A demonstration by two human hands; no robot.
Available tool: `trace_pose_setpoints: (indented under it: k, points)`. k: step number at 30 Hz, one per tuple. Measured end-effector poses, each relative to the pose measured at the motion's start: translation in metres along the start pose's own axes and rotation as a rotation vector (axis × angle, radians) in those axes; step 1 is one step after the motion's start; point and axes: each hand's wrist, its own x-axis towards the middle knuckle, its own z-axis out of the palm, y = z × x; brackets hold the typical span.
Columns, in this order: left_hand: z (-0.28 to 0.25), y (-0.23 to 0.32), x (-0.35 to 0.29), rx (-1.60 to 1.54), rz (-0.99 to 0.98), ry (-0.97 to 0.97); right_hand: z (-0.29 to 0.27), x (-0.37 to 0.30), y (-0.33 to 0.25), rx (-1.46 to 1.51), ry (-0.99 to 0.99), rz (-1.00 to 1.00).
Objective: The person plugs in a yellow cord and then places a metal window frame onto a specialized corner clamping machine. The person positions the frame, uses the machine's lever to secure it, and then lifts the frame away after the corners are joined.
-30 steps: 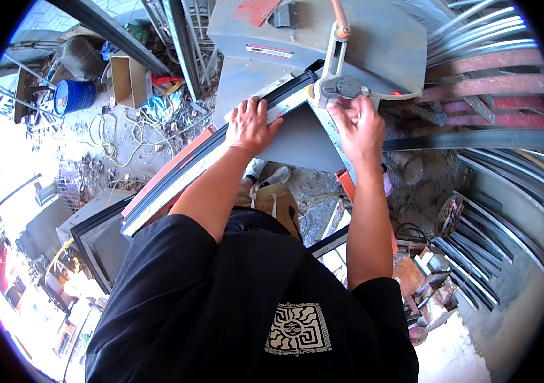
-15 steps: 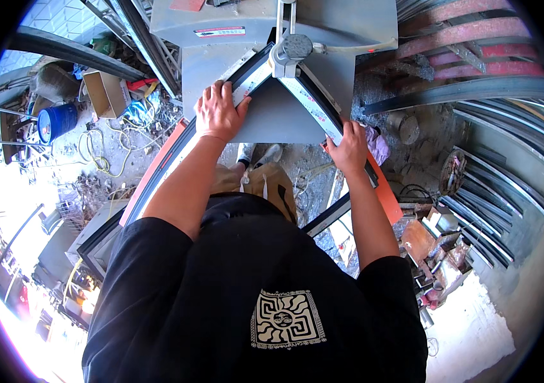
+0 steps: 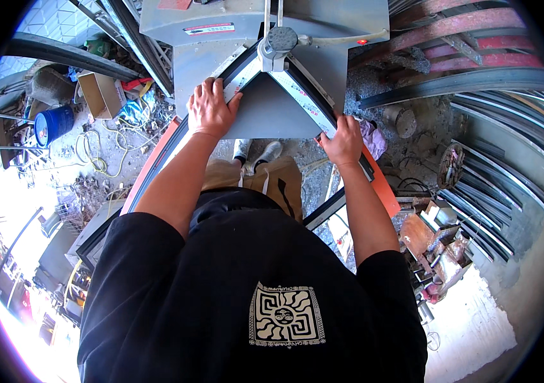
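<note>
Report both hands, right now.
Left hand: laid over the left bar, thumb spread; grip cannot be told.
Right hand: closed, holding the right bar.

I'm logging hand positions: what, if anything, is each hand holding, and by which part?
The left hand holds the left angled bar, the right hand the right angled bar, each partway along its length; how firmly cannot be told.

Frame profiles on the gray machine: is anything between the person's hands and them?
Nothing visible is in between: the left hand lies on the left profile, the right hand on the right profile. A gray clamp head sits over the corner where the profiles meet, clear of both hands.
</note>
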Motion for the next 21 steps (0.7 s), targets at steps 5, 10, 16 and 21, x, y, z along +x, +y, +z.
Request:
trace_pose_setpoints:
  k: [5, 10, 16, 21]
  points:
    - [-0.005, 0.004, 0.001, 0.012, -0.011, -0.036, -0.002, 0.000, 0.000, 0.002, 0.003, 0.007]
    - [-0.006, 0.005, 0.001, 0.008, -0.009, -0.030, -0.007, 0.002, -0.003, -0.011, -0.045, 0.030]
    - [-0.007, 0.002, -0.001, 0.019, -0.005, -0.027, -0.013, 0.020, -0.033, 0.070, -0.020, 0.019]
    - [-0.009, 0.005, 0.001, 0.011, 0.007, -0.043, -0.008, 0.029, -0.040, -0.008, -0.020, 0.058]
